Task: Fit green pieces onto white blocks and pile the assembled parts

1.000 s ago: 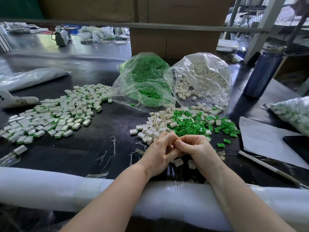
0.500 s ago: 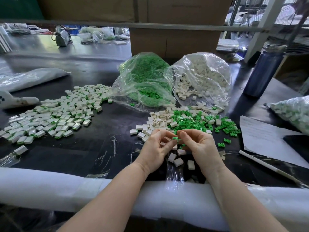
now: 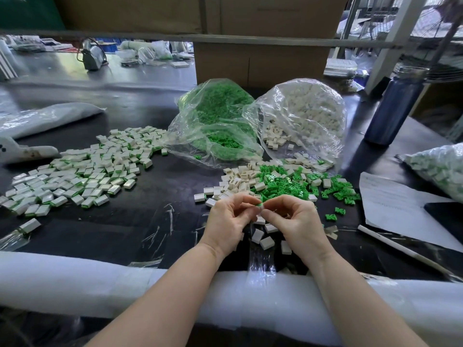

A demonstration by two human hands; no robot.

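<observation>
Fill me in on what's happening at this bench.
A person is assembling small parts by hand. The left hand and right hand meet over the black table, pinching a green piece between their fingertips. Loose white blocks and green pieces lie just beyond the hands. A spread of finished parts lies to the left.
</observation>
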